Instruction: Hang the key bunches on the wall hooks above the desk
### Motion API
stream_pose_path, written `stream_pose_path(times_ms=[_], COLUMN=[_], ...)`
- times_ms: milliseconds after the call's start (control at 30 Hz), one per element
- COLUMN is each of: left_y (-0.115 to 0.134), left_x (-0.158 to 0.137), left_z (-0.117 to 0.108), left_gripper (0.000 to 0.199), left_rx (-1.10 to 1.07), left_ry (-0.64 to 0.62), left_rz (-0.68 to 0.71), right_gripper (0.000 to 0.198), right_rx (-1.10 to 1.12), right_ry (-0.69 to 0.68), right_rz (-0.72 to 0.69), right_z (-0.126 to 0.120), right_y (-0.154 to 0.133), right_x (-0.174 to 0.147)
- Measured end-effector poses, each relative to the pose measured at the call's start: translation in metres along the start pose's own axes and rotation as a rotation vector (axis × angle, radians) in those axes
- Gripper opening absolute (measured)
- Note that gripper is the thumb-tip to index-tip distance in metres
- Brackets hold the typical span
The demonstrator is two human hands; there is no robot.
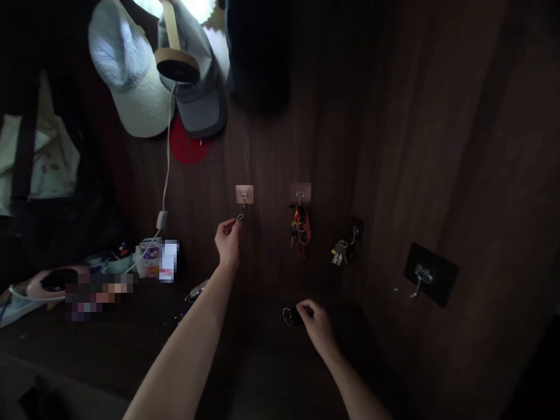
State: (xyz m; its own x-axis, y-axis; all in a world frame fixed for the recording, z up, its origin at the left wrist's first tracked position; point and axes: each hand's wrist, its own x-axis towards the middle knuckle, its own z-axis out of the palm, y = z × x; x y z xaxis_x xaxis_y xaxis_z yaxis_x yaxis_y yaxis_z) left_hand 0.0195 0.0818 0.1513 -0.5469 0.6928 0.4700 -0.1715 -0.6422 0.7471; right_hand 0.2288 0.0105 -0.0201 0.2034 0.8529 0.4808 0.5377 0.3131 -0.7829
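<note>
My left hand (227, 244) is raised to the wall, its fingers pinching a small metal carabiner clip (240, 218). The clip is just below a metal hook on a pinkish adhesive plate (244, 194), apart from it as far as I can see. Whatever hangs from the clip is hidden by the hand. Lower and to the right, my right hand (318, 326) is closed at the dark shelf surface. Its thumb and fingers pinch a black item, too dark to make out, with metal key rings (287, 316) beside it.
Colourful keys (301, 224) hang from a second hook, and a key bunch (340, 252) from a third in the corner. A bare hook (423, 277) is on the right wall. Caps (142, 111), a lamp (177, 64) and its cable are upper left; a phone (168, 261) stands below.
</note>
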Motion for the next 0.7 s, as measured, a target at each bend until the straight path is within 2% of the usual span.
stream_pose_path(times_ms=[167, 333, 700], left_y=[0.003, -0.007, -0.035], left_x=[0.024, 0.037, 0.032], left_z=[0.019, 0.027, 0.03], left_gripper=[0.03, 0.031, 0.03], left_rx=[-0.088, -0.067, -0.04], left_ry=[-0.003, -0.001, 0.009], left_rz=[0.016, -0.036, -0.164], right_gripper=[0.026, 0.024, 0.025], right_rx=[-0.02, -0.023, -0.024], right_ry=[0.024, 0.013, 0.022], right_rz=[-0.025, -0.015, -0.012], right_z=[0.0, 0.002, 0.003], right_y=[0.001, 0.002, 0.005], right_x=[-0.002, -0.001, 0.001])
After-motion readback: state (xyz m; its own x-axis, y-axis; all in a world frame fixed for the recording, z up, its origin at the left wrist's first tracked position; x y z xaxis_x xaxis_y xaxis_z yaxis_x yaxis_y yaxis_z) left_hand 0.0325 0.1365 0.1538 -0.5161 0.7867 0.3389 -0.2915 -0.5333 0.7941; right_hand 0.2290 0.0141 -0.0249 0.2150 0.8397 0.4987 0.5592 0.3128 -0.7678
